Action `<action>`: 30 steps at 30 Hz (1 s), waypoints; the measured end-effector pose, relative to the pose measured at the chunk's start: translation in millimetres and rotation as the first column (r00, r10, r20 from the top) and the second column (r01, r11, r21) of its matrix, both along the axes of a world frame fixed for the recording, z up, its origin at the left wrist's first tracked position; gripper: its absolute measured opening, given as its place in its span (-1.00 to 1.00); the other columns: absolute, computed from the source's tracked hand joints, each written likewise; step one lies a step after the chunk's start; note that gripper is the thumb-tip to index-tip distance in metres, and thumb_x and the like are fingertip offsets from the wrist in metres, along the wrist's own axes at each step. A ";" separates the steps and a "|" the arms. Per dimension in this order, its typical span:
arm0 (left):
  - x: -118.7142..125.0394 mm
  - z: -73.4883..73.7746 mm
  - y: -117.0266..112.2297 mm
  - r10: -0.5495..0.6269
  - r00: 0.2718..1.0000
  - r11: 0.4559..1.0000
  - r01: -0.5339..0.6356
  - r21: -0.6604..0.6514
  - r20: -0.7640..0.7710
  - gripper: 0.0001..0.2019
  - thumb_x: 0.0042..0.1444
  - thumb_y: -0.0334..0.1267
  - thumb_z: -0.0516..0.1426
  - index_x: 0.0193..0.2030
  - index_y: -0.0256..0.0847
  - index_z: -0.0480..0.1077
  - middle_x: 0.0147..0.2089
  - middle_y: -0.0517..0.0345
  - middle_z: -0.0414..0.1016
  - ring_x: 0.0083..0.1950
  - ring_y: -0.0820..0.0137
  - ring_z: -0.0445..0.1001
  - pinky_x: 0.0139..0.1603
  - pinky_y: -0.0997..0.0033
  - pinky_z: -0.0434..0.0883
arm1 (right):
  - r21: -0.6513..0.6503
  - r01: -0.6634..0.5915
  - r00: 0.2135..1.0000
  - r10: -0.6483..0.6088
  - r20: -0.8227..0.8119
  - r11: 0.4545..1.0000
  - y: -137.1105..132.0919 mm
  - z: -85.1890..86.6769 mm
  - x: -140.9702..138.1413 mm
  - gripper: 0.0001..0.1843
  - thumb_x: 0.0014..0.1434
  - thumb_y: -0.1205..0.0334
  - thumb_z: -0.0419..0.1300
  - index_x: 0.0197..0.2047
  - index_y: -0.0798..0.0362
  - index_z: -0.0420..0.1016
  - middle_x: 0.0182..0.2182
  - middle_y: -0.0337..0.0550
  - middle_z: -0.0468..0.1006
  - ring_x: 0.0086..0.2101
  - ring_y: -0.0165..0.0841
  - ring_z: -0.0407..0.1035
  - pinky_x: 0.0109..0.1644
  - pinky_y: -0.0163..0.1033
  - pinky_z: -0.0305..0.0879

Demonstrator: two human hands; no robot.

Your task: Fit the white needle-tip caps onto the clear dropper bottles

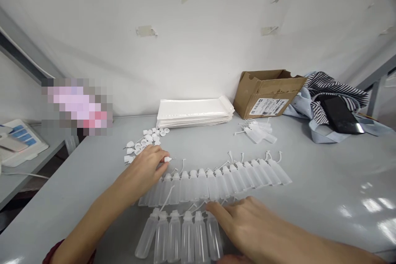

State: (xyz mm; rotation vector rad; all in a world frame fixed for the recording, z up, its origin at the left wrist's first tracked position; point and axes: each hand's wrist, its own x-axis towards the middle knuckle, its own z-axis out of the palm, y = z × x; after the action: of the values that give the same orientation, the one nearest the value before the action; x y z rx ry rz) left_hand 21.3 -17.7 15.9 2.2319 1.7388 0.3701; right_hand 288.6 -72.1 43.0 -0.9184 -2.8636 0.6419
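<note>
My left hand (147,166) pinches a small white cap with a thin needle tip (167,159) between thumb and fingers. It is above the left end of the back row of clear squeeze bottles (193,185), which lie side by side with thin strap tails at their necks. A front row of several more bottles (175,235) lies closer to me. My right hand (247,229) is closed at the rightmost front bottle (214,235), one fingertip at its neck; part of the grip is hidden. Loose white needle caps (144,142) are heaped beyond my left hand.
A stack of white padded envelopes (194,112) lies against the wall, beside an open cardboard box (269,93). A few loose bottles (258,133) lie before the box. On the right, a dark phone (340,113) rests on striped cloth (332,84). A white device (21,142) stands far left.
</note>
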 end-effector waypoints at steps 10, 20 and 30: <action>5.2 19.8 -10.1 0.112 0.965 0.993 -0.097 -0.071 0.238 -0.71 0.14 0.01 0.06 -0.20 -0.12 0.47 -0.25 0.14 0.46 -0.22 0.26 0.37 -0.22 0.31 0.28 | 0.086 0.114 0.981 -0.098 -0.169 0.990 6.2 25.3 7.5 -0.44 -0.06 0.22 0.42 0.01 0.07 0.37 -0.18 -0.08 0.44 -0.24 -0.28 0.42 -0.27 -0.29 0.42; 38.4 38.0 -33.0 0.403 0.496 0.852 0.103 -0.513 0.769 -0.76 -0.07 -0.07 0.30 -0.35 -0.15 0.46 -0.50 0.34 0.27 -0.51 0.55 0.14 -0.52 0.56 0.11 | 0.241 0.044 0.900 0.066 -0.431 0.970 13.1 17.4 14.7 -0.43 0.16 0.37 0.23 0.21 0.17 0.18 0.07 0.03 0.41 0.17 -0.27 0.19 0.20 -0.27 0.25; 55.5 44.3 -48.5 0.443 0.251 0.808 0.304 -0.504 0.861 -0.74 -0.08 -0.05 0.32 -0.35 -0.17 0.48 -0.43 0.28 0.36 -0.55 0.60 0.14 -0.54 0.57 0.18 | 0.259 -0.012 0.818 0.159 -0.553 0.966 15.4 9.9 4.0 -0.43 0.19 0.39 0.18 0.25 0.20 0.17 -0.05 0.12 0.47 0.01 -0.19 0.35 0.03 -0.11 0.39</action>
State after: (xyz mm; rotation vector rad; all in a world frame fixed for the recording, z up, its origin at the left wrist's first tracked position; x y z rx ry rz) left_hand 76.9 -66.2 60.3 0.9201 0.9531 0.8638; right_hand 292.6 -56.7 52.9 -0.4531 -2.3706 0.4528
